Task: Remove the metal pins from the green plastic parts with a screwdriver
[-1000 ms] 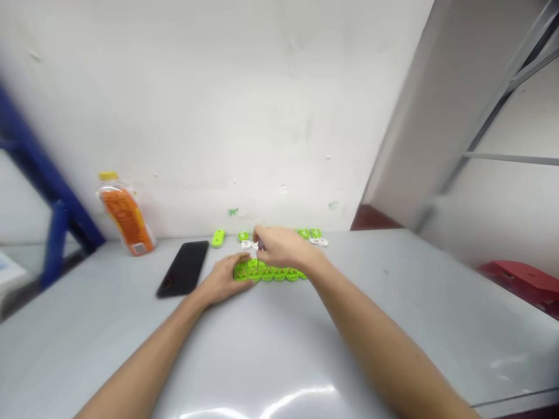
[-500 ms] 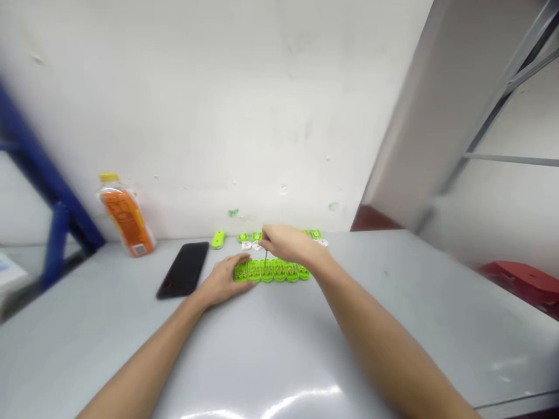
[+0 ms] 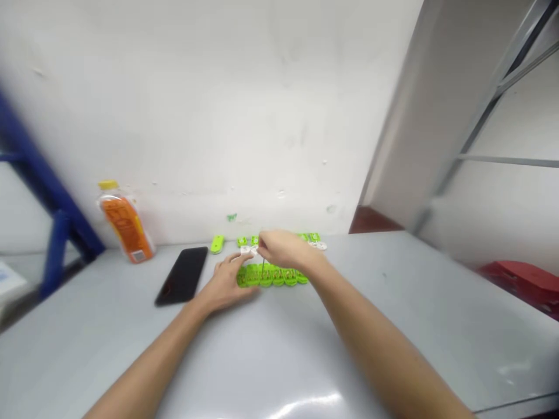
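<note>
A row of bright green plastic casings (image 3: 278,276) with small metallic parts inside lies on the grey table. My left hand (image 3: 225,283) bridges the row's left end, thumb on the near side and fingers on the far side, closed around it. Above the row, my right hand (image 3: 282,247) is closed on a screwdriver (image 3: 262,267). Only its thin shaft shows, pointing down into a casing left of the row's middle; the handle is hidden in the fist. Behind the hands are small green pieces (image 3: 314,237) and white pieces (image 3: 245,249), partly covered by my right hand.
A black phone (image 3: 182,276) lies left of my left hand, with a single green casing (image 3: 217,244) beyond it. An orange-labelled bottle (image 3: 126,224) leans by the white wall (image 3: 262,116). A red object (image 3: 522,282) sits at the right edge.
My left thumb and fingers reach slightly farther right along the row. The screwdriver stays pointed into the row, and the view has shifted a little.
</note>
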`<action>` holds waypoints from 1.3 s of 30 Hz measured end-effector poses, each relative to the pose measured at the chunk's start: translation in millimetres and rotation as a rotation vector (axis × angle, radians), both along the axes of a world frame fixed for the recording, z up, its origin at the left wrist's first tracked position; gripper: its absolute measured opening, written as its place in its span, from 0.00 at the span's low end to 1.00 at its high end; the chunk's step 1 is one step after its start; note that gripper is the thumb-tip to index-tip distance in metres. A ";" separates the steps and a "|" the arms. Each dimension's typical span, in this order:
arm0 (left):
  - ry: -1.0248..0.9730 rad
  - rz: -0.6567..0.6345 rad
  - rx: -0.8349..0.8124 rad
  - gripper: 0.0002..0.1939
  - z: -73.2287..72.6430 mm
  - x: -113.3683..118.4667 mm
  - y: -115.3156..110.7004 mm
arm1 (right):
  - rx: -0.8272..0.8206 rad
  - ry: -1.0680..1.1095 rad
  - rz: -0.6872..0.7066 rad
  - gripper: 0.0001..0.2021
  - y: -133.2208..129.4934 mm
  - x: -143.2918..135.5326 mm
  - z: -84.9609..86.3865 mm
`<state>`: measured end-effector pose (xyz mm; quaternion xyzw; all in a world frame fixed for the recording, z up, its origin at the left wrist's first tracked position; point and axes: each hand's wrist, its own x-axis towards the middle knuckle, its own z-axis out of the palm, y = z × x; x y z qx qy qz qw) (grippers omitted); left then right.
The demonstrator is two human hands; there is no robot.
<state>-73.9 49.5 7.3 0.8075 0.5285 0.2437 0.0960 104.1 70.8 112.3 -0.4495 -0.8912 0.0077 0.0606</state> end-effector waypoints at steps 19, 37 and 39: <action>-0.006 -0.082 -0.068 0.30 4.0 19.3 15.5 | -0.039 0.025 0.049 0.10 -7.1 7.6 -6.7; 0.014 -0.098 -0.068 0.29 6.2 22.1 13.9 | 0.080 -0.021 0.045 0.11 -2.4 -0.9 -12.9; 0.019 -0.087 -0.063 0.27 5.4 22.7 13.9 | 0.094 -0.007 0.085 0.13 -5.5 -0.7 -11.1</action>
